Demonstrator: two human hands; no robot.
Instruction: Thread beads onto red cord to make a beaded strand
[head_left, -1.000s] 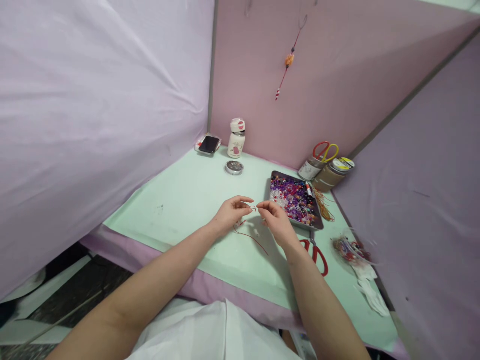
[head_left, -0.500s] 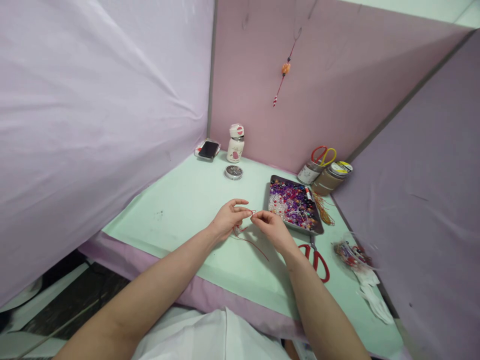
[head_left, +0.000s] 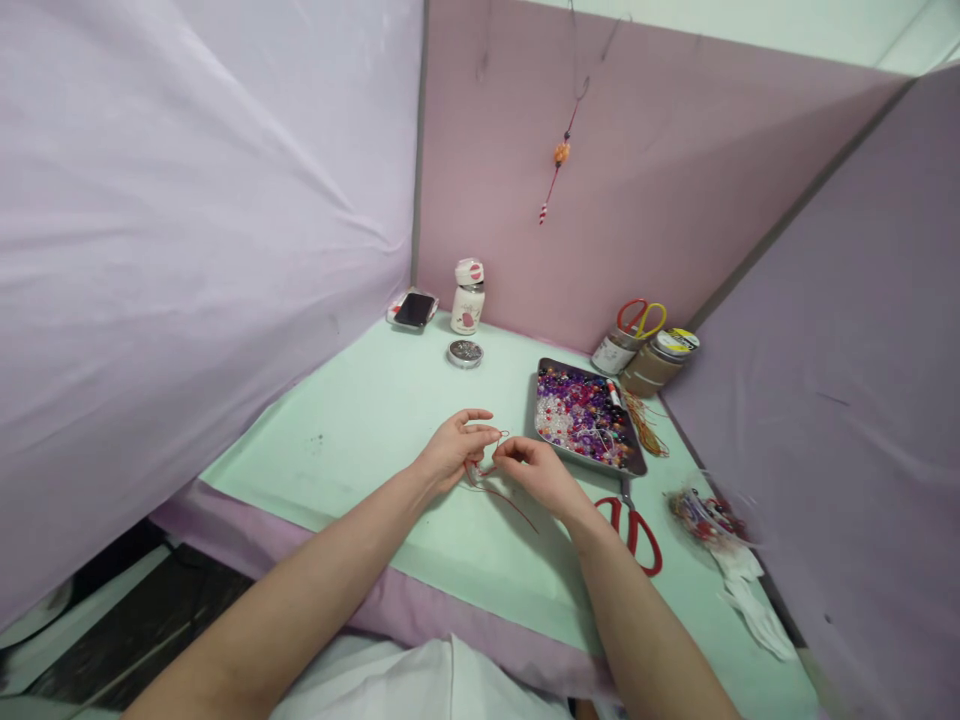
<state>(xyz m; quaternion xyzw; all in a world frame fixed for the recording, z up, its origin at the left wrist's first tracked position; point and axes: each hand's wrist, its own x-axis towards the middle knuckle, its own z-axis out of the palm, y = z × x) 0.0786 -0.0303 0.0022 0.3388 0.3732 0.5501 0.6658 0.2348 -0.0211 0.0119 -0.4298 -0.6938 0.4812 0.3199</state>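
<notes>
Just above the mint table [head_left: 337, 420], my left hand [head_left: 456, 447] pinches a thin red cord [head_left: 514, 508] between thumb and forefinger, and a small loop of it pokes up at the fingertips. Facing it from the right, my right hand [head_left: 534, 468] is closed on the same cord, its fingertips a little below the loop. A tail of the cord trails down to the right under the hands. Small details of any knot or bead between the fingers are too fine to make out.
Beyond my right hand lies a dark tray of beads [head_left: 574, 410]; red-handled scissors [head_left: 630, 520] sit beside it. Farther back stand a round tin [head_left: 465, 353], a bottle [head_left: 468, 300], a phone [head_left: 415, 310] and jars [head_left: 660, 362]. A beaded string [head_left: 561, 155] hangs behind.
My right hand has shifted slightly down and left, drawing away from the loop at my left fingertips. The whole view has tilted a little upward.
</notes>
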